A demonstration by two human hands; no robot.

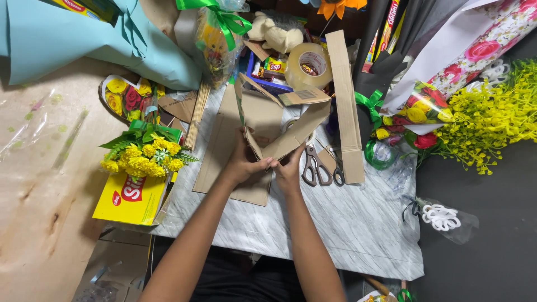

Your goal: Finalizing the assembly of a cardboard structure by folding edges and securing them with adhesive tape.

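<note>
Near the middle of the marble-patterned table [347, 223], a brown cardboard piece [282, 126] stands folded into an angular, open shape with bent flaps, above a flat cardboard sheet [221, 154]. Both forearms reach forward side by side. Left hand [244, 163] and right hand [290, 168] each grip pinching the cardboard's lower point, beside scissors [316, 166].

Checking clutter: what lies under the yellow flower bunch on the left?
A yellow box lies under the flower bunch, sticking out below it. The box's upper part is covered.
</note>
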